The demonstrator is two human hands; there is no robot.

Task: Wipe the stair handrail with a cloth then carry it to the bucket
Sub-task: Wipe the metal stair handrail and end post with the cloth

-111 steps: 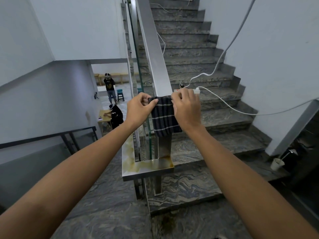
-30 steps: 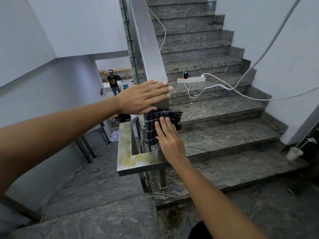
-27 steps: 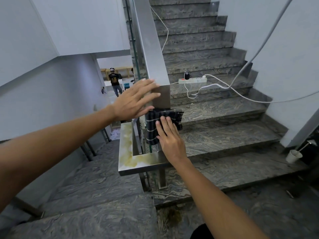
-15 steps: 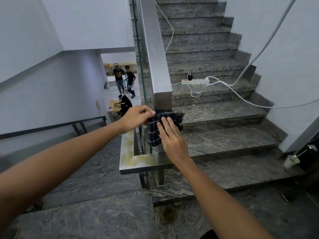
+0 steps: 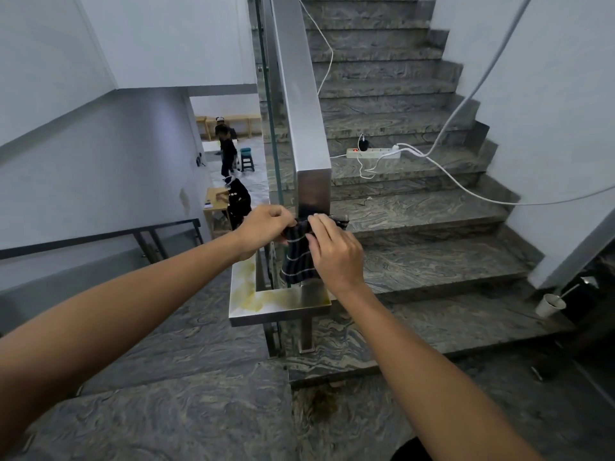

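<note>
No brand, label or writing can be read anywhere. The dark striped cloth [image 5: 297,252] hangs against the vertical part of the steel handrail [image 5: 296,94], just below its corner edge. The left hand [image 5: 266,229] pinches the upper left edge of the cloth with closed fingers. The right hand [image 5: 336,252] grips the upper right side, fingers curled over it. Below the cloth, the low horizontal bar of the rail shows yellow stains [image 5: 248,291]. On the right, the stone steps [image 5: 432,224] are open, but a white power strip [image 5: 372,153] with cables lies on a higher step. A paper cup [image 5: 549,305] stands by the right wall.
</note>
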